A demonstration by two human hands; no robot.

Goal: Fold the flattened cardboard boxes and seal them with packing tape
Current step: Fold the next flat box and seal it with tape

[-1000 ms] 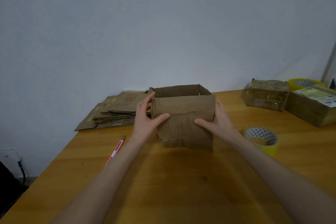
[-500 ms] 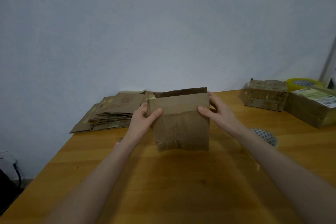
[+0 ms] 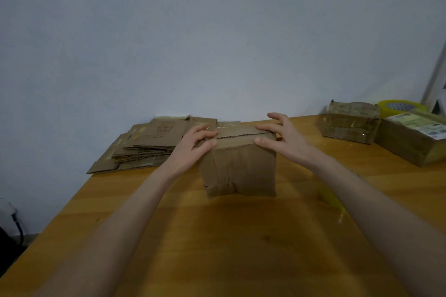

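A plain, pale grey wall (image 3: 217, 31) rises directly behind the orange-brown wooden surface (image 3: 229, 248), all under soft, dim light.

At frame centre the cardboard box (image 3: 239, 166) is showing plain, creased brown. At middle left the flattened stack (image 3: 147, 144) is showing the same brown with yellowish streaks. The table (image 3: 217, 248) is glowing honey-orange with wood grain. At far right a tape roll (image 3: 398, 105) is showing yellow around a grey-and-white patterned core.
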